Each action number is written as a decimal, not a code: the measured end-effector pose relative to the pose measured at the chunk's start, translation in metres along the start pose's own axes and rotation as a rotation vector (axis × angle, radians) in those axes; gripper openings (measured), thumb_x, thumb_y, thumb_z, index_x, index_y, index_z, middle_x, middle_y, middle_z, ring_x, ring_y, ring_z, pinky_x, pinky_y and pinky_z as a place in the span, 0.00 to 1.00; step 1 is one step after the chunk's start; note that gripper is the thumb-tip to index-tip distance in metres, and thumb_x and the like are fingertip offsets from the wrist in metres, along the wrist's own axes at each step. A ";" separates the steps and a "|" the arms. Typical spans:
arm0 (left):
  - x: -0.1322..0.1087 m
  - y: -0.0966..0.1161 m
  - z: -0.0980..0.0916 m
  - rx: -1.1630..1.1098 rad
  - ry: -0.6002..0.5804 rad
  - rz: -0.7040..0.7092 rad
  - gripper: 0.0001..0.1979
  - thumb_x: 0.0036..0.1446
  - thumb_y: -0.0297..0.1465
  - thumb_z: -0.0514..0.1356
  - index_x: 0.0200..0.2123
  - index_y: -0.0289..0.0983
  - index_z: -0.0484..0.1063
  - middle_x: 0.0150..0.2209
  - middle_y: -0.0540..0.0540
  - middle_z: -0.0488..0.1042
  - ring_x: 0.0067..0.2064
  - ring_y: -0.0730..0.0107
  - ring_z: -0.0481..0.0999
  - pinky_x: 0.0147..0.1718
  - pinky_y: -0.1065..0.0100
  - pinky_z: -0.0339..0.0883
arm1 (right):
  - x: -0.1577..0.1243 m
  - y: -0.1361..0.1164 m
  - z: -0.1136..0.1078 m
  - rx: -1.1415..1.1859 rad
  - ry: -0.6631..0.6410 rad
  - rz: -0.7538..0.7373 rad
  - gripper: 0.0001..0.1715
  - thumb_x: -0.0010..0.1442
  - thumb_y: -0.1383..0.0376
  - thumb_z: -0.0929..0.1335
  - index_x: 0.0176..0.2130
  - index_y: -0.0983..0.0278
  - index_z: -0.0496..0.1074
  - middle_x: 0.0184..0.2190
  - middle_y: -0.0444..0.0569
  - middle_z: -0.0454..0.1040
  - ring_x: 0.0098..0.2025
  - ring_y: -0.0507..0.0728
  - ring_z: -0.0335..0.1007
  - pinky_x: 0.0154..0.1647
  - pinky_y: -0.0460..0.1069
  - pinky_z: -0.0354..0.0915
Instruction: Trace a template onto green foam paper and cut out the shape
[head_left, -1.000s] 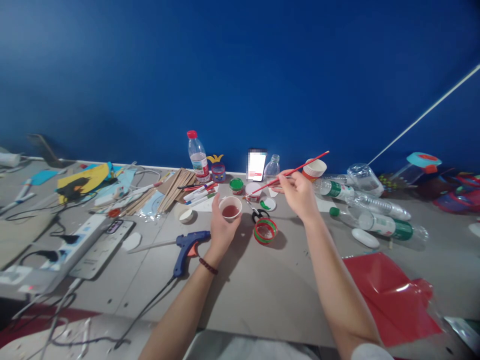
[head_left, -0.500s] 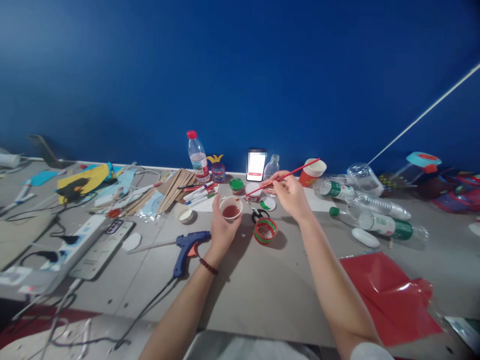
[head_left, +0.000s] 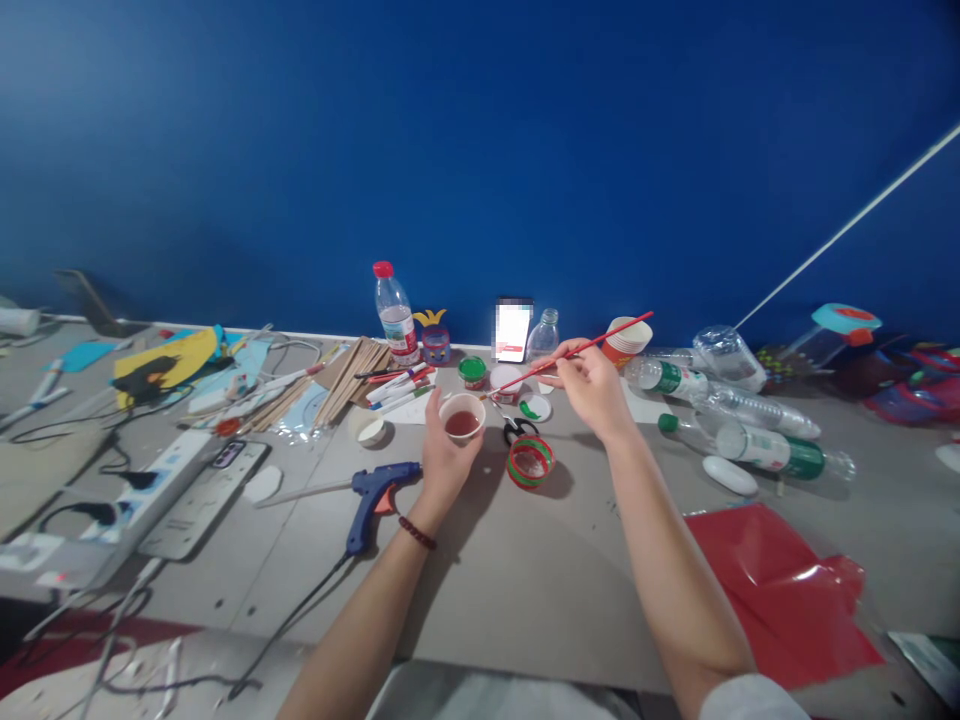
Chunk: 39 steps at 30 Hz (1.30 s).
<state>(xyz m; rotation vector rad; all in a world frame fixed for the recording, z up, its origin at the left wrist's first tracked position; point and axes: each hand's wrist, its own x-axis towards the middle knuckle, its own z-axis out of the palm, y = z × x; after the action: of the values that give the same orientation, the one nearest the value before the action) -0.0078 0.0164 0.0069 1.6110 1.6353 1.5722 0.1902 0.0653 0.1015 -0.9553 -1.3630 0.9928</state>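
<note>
My left hand (head_left: 444, 456) is wrapped round a small white cup (head_left: 461, 416) of reddish liquid, held just above the grey table (head_left: 510, 560). My right hand (head_left: 592, 385) pinches a thin red paintbrush (head_left: 574, 352) that slants up to the right. The brush's tip points down-left at a small white paint pot (head_left: 505, 382) behind the cup. A red and green ring-shaped piece (head_left: 530, 461) lies on the table between my two hands, with black scissors (head_left: 516, 427) just beyond it.
A blue glue gun (head_left: 376, 494) lies left of my left arm. A water bottle (head_left: 395, 312), markers, wooden sticks, a green paint pot (head_left: 472, 371) and a phone (head_left: 514, 330) line the blue wall. Plastic bottles (head_left: 750, 425) and red paper cups (head_left: 626, 341) lie right, a red sheet (head_left: 780, 590) near right.
My right hand shifted the brush left and then slightly back right, its tip staying near the white paint pot. The left hand and cup have stayed in place.
</note>
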 end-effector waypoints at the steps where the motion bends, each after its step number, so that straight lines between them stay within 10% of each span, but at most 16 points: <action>1: 0.000 0.000 0.000 -0.002 0.001 0.002 0.42 0.49 0.31 0.66 0.64 0.41 0.50 0.62 0.38 0.61 0.60 0.54 0.66 0.56 0.57 0.63 | 0.000 -0.001 0.000 0.006 0.010 0.001 0.08 0.59 0.61 0.68 0.36 0.59 0.65 0.30 0.46 0.77 0.40 0.59 0.78 0.44 0.58 0.76; 39: 0.001 0.001 -0.001 0.006 -0.006 0.001 0.41 0.50 0.32 0.66 0.64 0.39 0.50 0.62 0.37 0.60 0.61 0.54 0.64 0.58 0.57 0.61 | 0.001 0.003 0.003 0.014 0.019 -0.014 0.18 0.57 0.51 0.70 0.39 0.61 0.69 0.30 0.47 0.76 0.38 0.59 0.78 0.43 0.57 0.77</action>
<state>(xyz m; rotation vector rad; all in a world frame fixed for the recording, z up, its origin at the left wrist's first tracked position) -0.0085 0.0169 0.0083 1.6185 1.6383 1.5627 0.1872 0.0675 0.0990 -0.9407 -1.3438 0.9794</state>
